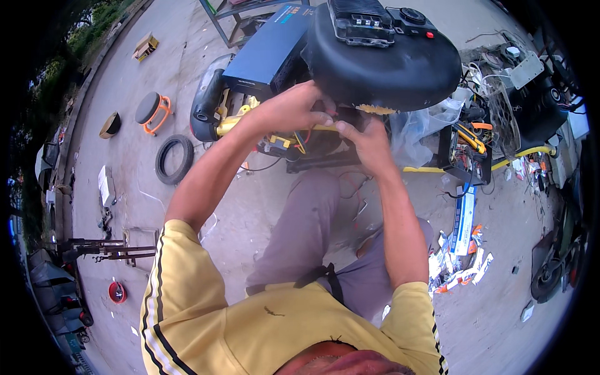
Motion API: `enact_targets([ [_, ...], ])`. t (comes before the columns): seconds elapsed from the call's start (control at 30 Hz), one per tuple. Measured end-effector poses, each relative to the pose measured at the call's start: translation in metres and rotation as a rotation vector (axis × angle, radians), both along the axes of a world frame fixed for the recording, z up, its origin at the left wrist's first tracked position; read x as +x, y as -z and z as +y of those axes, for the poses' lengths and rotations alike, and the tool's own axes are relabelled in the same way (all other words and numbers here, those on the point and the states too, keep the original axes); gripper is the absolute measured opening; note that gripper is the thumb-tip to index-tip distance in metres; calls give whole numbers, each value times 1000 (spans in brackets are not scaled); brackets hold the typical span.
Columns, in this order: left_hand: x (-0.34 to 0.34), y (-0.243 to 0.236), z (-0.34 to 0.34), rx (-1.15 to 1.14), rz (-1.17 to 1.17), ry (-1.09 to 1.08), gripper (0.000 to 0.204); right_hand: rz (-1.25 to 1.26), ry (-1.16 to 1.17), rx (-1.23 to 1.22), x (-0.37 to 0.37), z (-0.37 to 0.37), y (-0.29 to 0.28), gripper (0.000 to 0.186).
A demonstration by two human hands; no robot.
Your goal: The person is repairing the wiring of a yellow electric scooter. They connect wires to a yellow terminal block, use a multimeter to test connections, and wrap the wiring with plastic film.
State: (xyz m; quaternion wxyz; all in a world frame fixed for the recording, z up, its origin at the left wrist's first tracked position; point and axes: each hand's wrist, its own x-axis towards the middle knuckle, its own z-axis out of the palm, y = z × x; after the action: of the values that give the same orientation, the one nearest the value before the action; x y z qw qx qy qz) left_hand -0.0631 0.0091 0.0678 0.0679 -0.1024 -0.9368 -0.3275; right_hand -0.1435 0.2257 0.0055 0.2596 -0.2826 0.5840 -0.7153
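Observation:
My left hand (pixel 299 107) reaches in just below the torn front edge of a black padded seat (pixel 381 72). Its thumb and fingers are pinched together on something too small to make out; a bit of red shows beside them. Close by, my right hand (pixel 370 142) has its thumb tip almost against the left thumb, fingers curled and partly hidden under the seat. Red and yellow wires (pixel 301 142) hang beneath my left wrist, near a yellow frame tube (pixel 230 125). A black finned controller box (pixel 361 22) lies on the seat.
A large blue box (pixel 269 53) stands left of the seat. To the right are a clear plastic bag (pixel 415 131) and an open tool box (pixel 465 150) with orange-handled tools. A tyre (pixel 174 159) and an orange-legged stool (pixel 153 112) are on the ground at left; torn packaging (pixel 459 265) litters the right.

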Motion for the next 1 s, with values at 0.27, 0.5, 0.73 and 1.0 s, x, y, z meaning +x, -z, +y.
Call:
enact_targets([
  [0.27,2,-16,17,75,-110,-108,31,-78,-68,-1,-11,1,9,35],
  [0.5,-1,-19,14,67,-161,-124,31,-244,-79,-53,-17,0,17,31],
  [0.73,-3,-12,15,154,-155,-163,30,-368,-100,-152,-15,4,7,35],
  [1.0,-8,-8,13,50,-156,-156,34,-418,-138,-132,-16,6,9,39],
])
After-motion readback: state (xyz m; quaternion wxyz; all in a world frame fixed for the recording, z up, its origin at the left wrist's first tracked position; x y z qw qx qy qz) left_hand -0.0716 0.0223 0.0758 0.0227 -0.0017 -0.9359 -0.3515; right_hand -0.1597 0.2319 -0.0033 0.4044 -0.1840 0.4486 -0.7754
